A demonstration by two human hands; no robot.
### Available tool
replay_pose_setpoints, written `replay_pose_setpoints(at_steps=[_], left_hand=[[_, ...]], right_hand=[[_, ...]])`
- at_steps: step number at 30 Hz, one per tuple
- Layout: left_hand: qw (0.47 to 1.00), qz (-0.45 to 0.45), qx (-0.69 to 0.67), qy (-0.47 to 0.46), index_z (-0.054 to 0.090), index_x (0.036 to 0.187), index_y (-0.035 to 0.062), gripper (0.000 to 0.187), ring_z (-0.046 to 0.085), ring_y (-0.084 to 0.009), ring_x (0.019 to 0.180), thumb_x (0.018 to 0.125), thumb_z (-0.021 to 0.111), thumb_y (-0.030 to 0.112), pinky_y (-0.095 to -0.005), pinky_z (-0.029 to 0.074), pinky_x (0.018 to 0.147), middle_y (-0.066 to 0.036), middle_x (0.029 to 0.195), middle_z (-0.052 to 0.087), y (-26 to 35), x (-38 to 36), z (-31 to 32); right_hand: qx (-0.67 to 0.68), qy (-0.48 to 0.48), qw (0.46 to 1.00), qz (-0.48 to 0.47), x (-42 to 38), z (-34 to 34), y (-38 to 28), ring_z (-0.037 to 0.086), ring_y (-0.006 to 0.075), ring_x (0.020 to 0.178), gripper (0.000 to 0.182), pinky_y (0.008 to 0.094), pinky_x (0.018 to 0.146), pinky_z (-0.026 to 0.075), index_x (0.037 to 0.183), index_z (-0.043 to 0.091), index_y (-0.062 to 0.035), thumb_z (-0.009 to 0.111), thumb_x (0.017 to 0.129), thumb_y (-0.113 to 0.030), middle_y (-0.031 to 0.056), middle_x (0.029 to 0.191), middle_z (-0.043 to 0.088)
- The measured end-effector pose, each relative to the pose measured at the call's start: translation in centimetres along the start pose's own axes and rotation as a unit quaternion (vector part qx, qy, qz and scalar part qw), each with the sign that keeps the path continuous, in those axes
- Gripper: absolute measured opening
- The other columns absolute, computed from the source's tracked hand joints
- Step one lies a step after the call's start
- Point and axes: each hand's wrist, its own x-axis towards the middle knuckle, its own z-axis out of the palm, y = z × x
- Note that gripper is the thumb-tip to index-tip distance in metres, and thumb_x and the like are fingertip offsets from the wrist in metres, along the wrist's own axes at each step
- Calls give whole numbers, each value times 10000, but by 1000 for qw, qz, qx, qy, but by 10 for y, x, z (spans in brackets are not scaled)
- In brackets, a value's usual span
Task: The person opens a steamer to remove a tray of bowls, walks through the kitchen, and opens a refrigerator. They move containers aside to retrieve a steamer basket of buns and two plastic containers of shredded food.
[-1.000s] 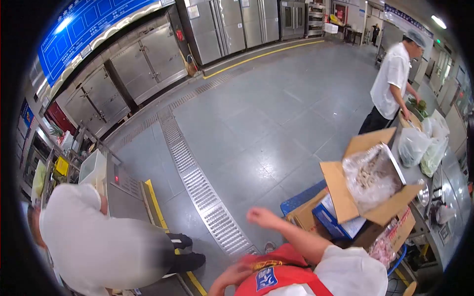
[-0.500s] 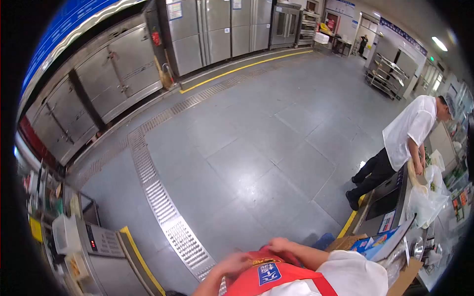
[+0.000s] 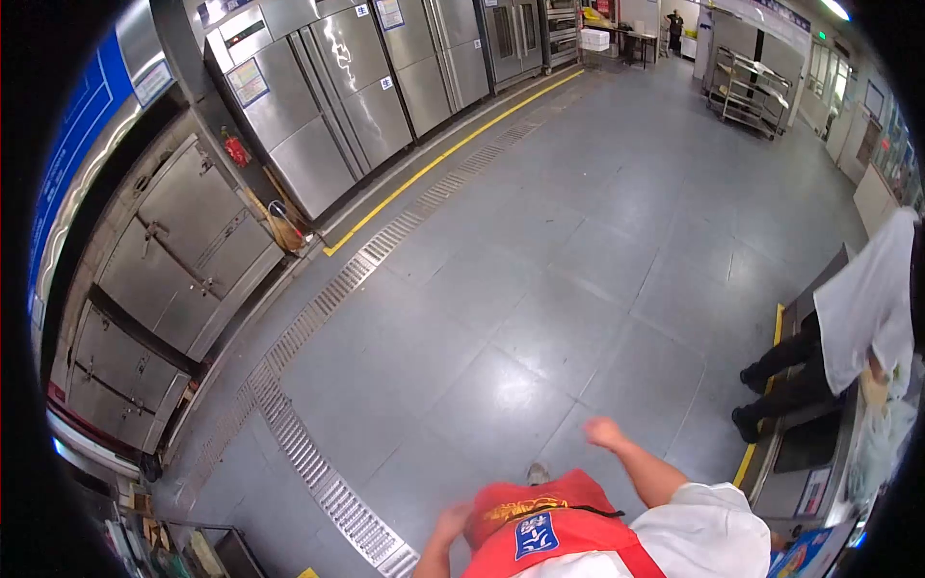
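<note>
My right hand (image 3: 604, 433) is out in front of my body, over the grey floor, apart from the apron. It looks compact, but motion smears its fingers; no held thing shows. Beside the left edge of the red apron (image 3: 501, 525) is my left hand (image 3: 453, 522), also blurred, its fingers not distinguishable. The apron has yellow lettering and a blue badge with white characters, and a dark strap crosses it. Beyond its top edge the tip of one shoe (image 3: 538, 472) shows on the floor.
Steel refrigerators (image 3: 318, 106) and lower steel doors (image 3: 193, 250) line the left wall. A metal floor drain (image 3: 328, 496) runs alongside. At the right, a co-worker in a white top (image 3: 867, 308) stands by a counter. A wheeled rack (image 3: 750, 94) stands farther back.
Both hands were at the apron's upper part; now the right reaches forward and the left is at its side. My view has turned and moved forward; the co-worker appears farther right.
</note>
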Motion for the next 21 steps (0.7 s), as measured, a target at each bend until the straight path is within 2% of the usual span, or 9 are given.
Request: replay_pose_setpoints(at_steps=[2,4,8,12,15,16,17,18,21], left_hand=[[980,122,133,80,629,789,100,182,605,-238,669,759,592,276,-389,484,585,-81,700,622,-109,80,-20],[991,-124,36,37,619,719,108,178,604,-267,669,720,600,285,-401,488,591,-84,670,616,-89,85,-44],[974,-177,138,12,620,714,108,175,602,-268,655,716,601,282,-396,488,579,-87,668,615,-16,160,-69],[930,-41,363,-45,621,708,107,172,601,-268,641,712,601,278,-390,488,567,-90,666,614,114,309,-127],[765,221,603,-56,621,704,106,170,599,-268,631,708,602,275,-386,489,558,-92,664,613,236,454,-184],[743,262,614,-43,621,703,106,169,599,-268,627,707,602,274,-385,489,556,-93,664,613,278,512,-200],[924,119,362,-41,604,685,76,207,583,-225,560,730,596,278,-346,476,508,-92,638,603,302,598,-214],[996,-70,7,52,586,694,51,254,552,-177,524,790,570,286,-308,452,476,-82,625,585,408,616,-214],[994,101,20,47,577,807,31,190,549,-142,569,863,510,199,-284,438,497,-52,651,588,607,744,-243]], right_hand=[[-3,58,979,-197,96,-38,-103,590,302,857,246,388,740,472,931,620,-58,541,707,-123,136,945,620],[105,-28,974,-199,163,-96,-224,597,286,902,275,373,765,475,1014,588,-91,534,750,-143,144,956,626],[78,-94,946,-299,281,-172,-336,595,274,806,221,374,699,468,986,587,-104,522,819,-233,137,842,619],[83,-259,911,-310,398,-186,-316,587,228,748,176,360,670,461,889,625,-115,556,787,-241,88,792,626],[46,-321,896,-303,460,-209,-282,604,249,790,224,374,688,464,888,651,-103,585,765,-277,118,833,648],[49,-273,926,-255,479,-225,-275,607,257,816,266,373,711,465,898,654,-99,587,779,-328,130,859,646],[79,-277,947,-143,482,-290,-300,609,262,828,325,372,724,466,904,655,-90,575,798,-387,133,883,647],[64,-254,958,-120,503,-330,-306,611,263,827,346,367,723,467,908,653,-83,568,803,-403,130,884,649],[72,-227,966,-102,597,-382,-279,612,255,855,379,350,747,466,956,639,-85,539,827,-428,126,910,646]])
